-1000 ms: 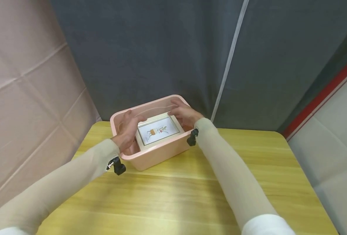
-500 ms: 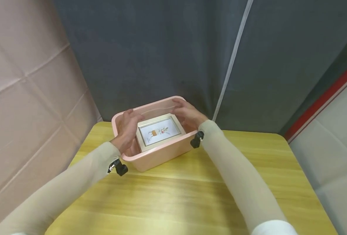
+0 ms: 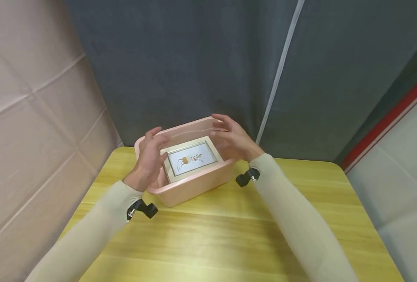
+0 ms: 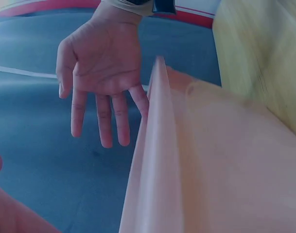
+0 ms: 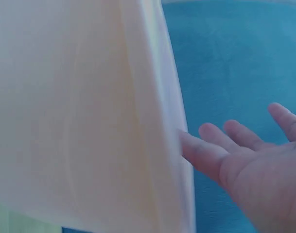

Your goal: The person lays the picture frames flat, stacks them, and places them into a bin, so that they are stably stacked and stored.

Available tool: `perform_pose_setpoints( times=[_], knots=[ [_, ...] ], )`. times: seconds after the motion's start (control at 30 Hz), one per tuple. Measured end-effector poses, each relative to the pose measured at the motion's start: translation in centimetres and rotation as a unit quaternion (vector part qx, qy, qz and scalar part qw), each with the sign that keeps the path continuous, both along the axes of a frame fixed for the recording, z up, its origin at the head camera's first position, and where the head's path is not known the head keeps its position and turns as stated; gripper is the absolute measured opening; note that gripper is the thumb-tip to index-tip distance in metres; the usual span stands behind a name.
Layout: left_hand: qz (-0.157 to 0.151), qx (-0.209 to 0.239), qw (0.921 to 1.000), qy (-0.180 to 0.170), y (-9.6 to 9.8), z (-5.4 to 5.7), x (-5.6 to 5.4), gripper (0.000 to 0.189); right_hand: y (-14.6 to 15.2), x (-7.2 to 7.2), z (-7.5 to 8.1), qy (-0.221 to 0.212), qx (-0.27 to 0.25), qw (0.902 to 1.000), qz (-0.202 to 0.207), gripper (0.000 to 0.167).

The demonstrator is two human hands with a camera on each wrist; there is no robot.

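Observation:
A pink plastic basin (image 3: pixel 194 189) stands near the back left of the table, with a picture frame (image 3: pixel 191 158) lying face up in it. The frame has a cream border and a print of an orange animal with leaves and flowers. My left hand (image 3: pixel 147 156) hovers over the basin's left end, its fingers loosely bent and its thumb overlapping the frame's left edge in the head view. Over the right end is my right hand (image 3: pixel 234 137), fingers spread and holding nothing. The left wrist view shows the right palm (image 4: pixel 106 68) beside the basin's rim (image 4: pixel 157 170).
The yellow wood-grain table (image 3: pixel 208 243) extends in front of and to the right of the basin. A dark grey curtain (image 3: pixel 180 62) hangs right behind it. Pale cloth (image 3: pixel 28 137) covers the left side, and a red-striped white panel (image 3: pixel 406 172) stands at right.
Both hands have drawn back and apart: the left toward the lower left, the right toward the right. The picture frame and basin stay as they were.

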State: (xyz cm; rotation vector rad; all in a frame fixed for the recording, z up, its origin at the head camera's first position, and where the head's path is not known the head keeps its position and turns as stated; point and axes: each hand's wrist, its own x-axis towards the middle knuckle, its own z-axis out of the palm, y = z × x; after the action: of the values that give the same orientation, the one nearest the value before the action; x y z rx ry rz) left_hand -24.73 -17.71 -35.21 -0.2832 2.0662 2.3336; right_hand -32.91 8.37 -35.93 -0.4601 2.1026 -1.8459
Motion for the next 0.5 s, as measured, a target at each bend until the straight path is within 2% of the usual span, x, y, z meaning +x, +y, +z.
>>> perform_pose_setpoints(
  times=[0.13, 0.3, 0.4, 0.5],
  knots=[
    [-0.014, 0.02, 0.9995, 0.018, 0.5, -0.2, 1.6, 0.066, 1.0, 1.7, 0.5, 0.047, -0.007, 0.9988, 0.006, 0.072],
    [-0.024, 0.033, 0.9983, 0.041, 1.1, -0.6, 3.3, 0.064, 2.4, 4.1, 1.2, 0.082, -0.008, 0.9966, 0.01, 0.066],
    [-0.045, 0.014, 0.9968, 0.064, 1.4, -0.8, 4.2, 0.063, 3.4, 5.5, 1.4, 0.096, -0.001, 0.9954, 0.005, 0.066],
    [-0.06, -0.026, 0.9928, 0.101, 1.6, -0.9, 5.2, 0.061, 4.1, 6.8, 1.5, 0.114, 0.005, 0.9934, 0.004, 0.066]
  ],
)
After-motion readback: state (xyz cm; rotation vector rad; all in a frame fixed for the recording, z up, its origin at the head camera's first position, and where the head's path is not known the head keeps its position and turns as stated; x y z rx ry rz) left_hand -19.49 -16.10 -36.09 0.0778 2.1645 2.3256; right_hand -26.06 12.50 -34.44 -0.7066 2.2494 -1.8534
